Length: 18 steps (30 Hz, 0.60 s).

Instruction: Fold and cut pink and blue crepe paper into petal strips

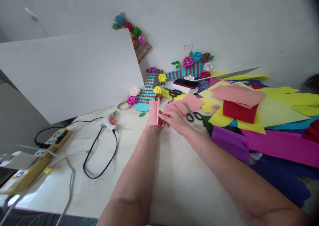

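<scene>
A small sheet of pink crepe paper (153,113) stands upright over the table, with a narrow fold along its right edge. My left hand (157,128) supports it from behind and below, its fingers mostly hidden by the sheet. Thumb and fingers of my right hand (174,118) pinch the folded right edge. Just beyond the right hand, more pink crepe paper (195,101) lies on the table. Open scissors (191,113) with black handles rest partly on it.
To the left lie a white glue gun (107,122) with a looping black cord and a power strip (53,146). Colourful crepe sheets (276,146) are heaped at right. Behind are a blue guitar-shaped craft (147,94), a phone (186,83) and a leaning white board (74,76).
</scene>
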Motion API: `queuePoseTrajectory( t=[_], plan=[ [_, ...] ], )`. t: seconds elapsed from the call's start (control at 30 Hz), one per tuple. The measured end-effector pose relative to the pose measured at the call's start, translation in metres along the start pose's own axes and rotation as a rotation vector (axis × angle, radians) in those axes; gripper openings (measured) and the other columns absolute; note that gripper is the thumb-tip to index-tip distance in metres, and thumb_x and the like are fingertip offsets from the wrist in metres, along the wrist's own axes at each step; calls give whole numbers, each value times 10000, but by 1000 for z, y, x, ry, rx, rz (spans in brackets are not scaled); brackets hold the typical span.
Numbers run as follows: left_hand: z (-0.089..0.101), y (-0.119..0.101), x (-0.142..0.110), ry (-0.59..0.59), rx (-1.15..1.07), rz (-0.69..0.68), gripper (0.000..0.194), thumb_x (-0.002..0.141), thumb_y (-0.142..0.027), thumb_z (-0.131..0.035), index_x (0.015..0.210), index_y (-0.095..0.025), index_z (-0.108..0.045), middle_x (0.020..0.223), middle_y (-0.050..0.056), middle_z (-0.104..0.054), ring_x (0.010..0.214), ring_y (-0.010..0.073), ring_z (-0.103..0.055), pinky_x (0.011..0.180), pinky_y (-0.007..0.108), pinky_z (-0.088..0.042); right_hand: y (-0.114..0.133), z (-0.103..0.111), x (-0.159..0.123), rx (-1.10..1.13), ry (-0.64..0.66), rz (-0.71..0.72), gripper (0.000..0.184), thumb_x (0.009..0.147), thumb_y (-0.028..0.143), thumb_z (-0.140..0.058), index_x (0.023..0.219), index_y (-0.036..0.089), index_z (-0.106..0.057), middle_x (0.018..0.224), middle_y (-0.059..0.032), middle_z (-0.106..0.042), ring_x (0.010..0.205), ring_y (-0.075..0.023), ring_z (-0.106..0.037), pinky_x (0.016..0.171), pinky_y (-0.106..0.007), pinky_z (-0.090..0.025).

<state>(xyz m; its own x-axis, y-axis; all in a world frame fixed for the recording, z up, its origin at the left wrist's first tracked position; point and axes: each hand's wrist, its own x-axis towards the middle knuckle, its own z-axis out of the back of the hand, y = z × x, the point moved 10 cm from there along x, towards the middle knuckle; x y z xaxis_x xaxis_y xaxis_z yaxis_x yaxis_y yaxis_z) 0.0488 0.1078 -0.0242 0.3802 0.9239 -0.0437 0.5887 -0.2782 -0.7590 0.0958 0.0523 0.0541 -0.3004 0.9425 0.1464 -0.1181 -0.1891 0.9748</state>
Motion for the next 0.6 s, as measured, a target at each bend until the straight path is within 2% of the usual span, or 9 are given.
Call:
queuePoseTrajectory(
  t=[0.23, 0.43, 0.6],
  plan=[
    [-5, 1, -3, 5, 13, 44, 556, 912, -387, -171, 416, -205, -346, 335, 8, -311, 264, 138, -339, 303, 286, -254, -1, 1, 0, 15, -9, -27, 233, 762, 329, -565, 613, 152, -590, 526, 7, -580, 453, -73, -498, 398, -169, -356],
    [-19, -12, -8, 14, -64, -99, 620, 915, -248, 3, 411, -205, -356, 325, -2, -251, 241, 114, -241, 323, 283, -257, -1, 0, -1, 25, -12, -44, 116, 726, 202, -566, 627, 152, -602, 517, 18, -582, 443, -69, -501, 399, -165, -354],
    [-19, -13, -10, -23, -66, -92, 618, 914, -251, -45, 375, -200, -342, 315, 0, -239, 246, 99, -223, 334, 271, -255, -1, 0, 0, 21, -22, -37, 106, 712, 167, -565, 611, 148, -594, 482, 31, -562, 433, -64, -498, 408, -161, -365]
  ],
)
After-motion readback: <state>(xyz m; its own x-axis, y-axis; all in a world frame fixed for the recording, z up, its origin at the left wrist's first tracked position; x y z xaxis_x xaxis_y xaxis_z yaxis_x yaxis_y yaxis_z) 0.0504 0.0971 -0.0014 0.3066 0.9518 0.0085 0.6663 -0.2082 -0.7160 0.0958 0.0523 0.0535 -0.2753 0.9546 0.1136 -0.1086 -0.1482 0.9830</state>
